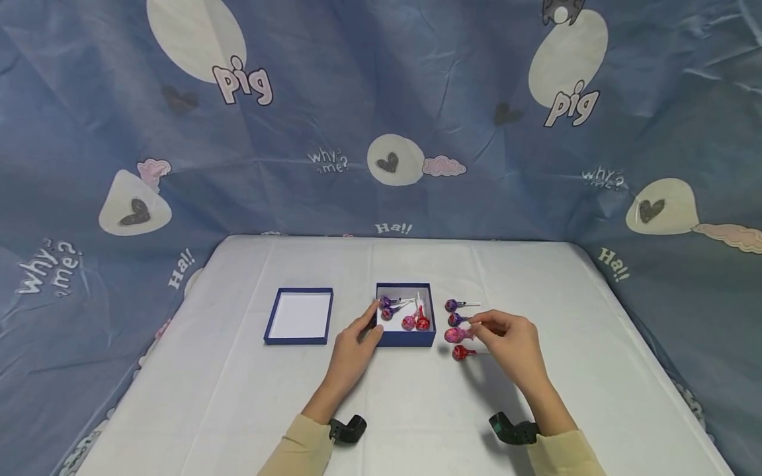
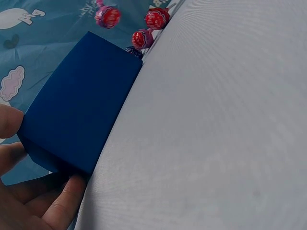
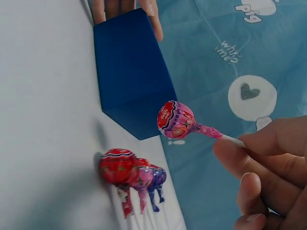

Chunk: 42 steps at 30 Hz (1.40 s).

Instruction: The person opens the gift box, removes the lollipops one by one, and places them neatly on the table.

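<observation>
My left hand (image 1: 352, 354) holds the left end of an open blue box (image 1: 406, 339), thumb at the front corner and fingers at the side. Inside lie two purple lollipops, a pink one (image 1: 408, 322) and a red one (image 1: 422, 322). My right hand (image 1: 512, 344) pinches a pink-wrapped lollipop (image 3: 176, 120) by its white stick, its round head raised above the table. Beneath it on the table are a red lollipop (image 3: 118, 166), another pink one (image 3: 142, 176) and purple ones (image 3: 157, 177), sticks pointing right in the head view.
A shallow blue-rimmed lid (image 1: 297, 342) with a white inside lies left of the box. White cloth covers the table (image 1: 405, 410), and a blue printed curtain (image 1: 333, 198) hangs behind and at the sides. A black band with a camera sits on each wrist.
</observation>
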Available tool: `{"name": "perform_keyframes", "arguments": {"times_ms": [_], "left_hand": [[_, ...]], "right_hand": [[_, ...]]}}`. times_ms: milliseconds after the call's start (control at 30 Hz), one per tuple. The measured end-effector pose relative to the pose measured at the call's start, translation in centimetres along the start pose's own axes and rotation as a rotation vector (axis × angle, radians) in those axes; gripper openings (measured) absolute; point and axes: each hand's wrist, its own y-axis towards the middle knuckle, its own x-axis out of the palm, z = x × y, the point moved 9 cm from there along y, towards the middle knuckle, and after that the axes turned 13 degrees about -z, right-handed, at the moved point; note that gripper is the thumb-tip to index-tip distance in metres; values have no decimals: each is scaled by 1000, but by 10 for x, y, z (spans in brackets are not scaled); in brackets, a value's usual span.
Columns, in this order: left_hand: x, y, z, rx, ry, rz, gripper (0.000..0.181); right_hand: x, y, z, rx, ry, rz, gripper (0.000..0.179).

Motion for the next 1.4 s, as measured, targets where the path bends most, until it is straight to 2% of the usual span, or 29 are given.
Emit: {"name": "perform_keyframes", "arguments": {"times_ms": [333, 600, 967, 1067, 1267, 1400], "left_hand": [[-1, -2, 0, 0, -4, 6, 50], [-2, -2, -4, -23, -4, 2, 51], [-3, -3, -5, -23, -16, 3, 50], [-1, -3, -3, -9, -21, 1, 51], [0, -4, 2, 9, -16, -5, 51], [0, -3, 5, 26, -11, 0, 50]], "right_hand": [[7, -14, 12, 26, 16, -21, 7], [8, -18, 18, 41, 1, -22, 7], [17, -29, 37, 92, 71, -83, 10], [17, -32, 43, 104, 54, -94, 9], [17, -34, 57, 166, -24, -192, 7], [15, -32, 61, 160, -83, -251, 7]]}}
